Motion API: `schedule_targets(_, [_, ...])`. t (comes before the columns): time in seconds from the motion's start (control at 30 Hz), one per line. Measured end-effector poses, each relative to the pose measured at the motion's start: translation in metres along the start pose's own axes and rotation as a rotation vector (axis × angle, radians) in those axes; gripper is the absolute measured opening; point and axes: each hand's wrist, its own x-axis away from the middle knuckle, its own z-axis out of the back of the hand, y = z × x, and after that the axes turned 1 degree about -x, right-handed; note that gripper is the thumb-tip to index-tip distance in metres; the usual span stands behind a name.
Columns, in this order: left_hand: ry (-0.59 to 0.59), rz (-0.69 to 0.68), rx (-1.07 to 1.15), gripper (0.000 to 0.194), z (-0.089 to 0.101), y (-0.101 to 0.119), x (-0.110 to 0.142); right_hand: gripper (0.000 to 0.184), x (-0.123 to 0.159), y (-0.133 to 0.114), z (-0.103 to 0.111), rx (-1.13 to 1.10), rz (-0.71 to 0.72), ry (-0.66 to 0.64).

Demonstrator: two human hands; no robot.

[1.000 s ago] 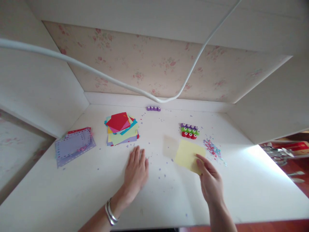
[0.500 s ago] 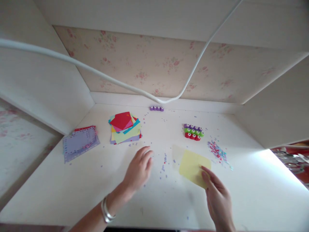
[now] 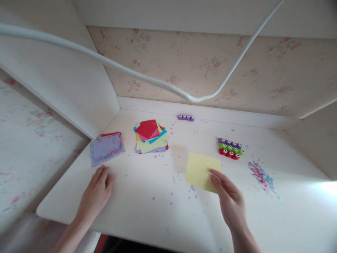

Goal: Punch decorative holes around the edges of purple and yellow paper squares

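Note:
Between thumb and fingers, my right hand [image 3: 228, 195] pinches a plain yellow sheet of paper [image 3: 200, 170] by its right side, above the white table. My left hand [image 3: 98, 188] lies on the tabletop at the left, fingers stretched forward, holding nothing. Just beyond its fingertips is a pile of purple paper sheets [image 3: 104, 149] with small holes punched along their edges; a red punched sheet [image 3: 110, 134] shows at the back of it. A stack of coloured paper [image 3: 154, 144], with a red piece [image 3: 147, 128] on top, sits farther back, right of that pile.
Rows of small purple, green and red paper punches [image 3: 230, 149] stand at the right. A row of purple punches [image 3: 186, 117] is at the back. Paper confetti [image 3: 263, 176] is heaped at far right, with bits scattered mid-table. A white cable [image 3: 158, 82] hangs across the view.
My left hand has moved left from mid-table to beside the purple punched sheets. My right hand still holds the yellow paper. The view has turned to the left.

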Motion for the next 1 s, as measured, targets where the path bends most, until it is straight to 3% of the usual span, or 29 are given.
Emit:
schedule_targets(0.17, [0.003,-0.049,0.037,0.049,0.003,0.022,-0.01,0.04,0.008,-0.002,0.007,0.058,-0.026,0.011])
schedule_targets(0.37, [0.009,0.069,-0.05,0.056,0.0,-0.008,0.002,0.041,0.01,0.003,0.016,0.055,-0.043,0.06])
schedule_targets(0.5, [-0.028,0.033,-0.025,0.059,0.0,-0.013,0.006,0.04,0.009,0.003,0.011,0.066,-0.022,0.044])
schedule_targets(0.67, [-0.025,-0.052,0.107,0.054,0.001,0.03,-0.004,0.036,0.01,-0.004,-0.001,0.054,-0.001,0.001])
schedule_targets(0.8, [-0.031,-0.129,0.304,0.05,0.002,0.067,-0.03,0.036,0.012,-0.006,-0.003,0.043,0.008,-0.028])
schedule_targets(0.9, [-0.017,-0.093,0.39,0.046,0.002,0.076,-0.054,0.036,0.012,-0.006,0.002,0.054,0.005,-0.012])
schedule_targets(1.0, [-0.003,-0.064,0.27,0.047,-0.002,0.077,-0.065,0.037,0.012,-0.006,0.01,0.068,0.008,0.032])
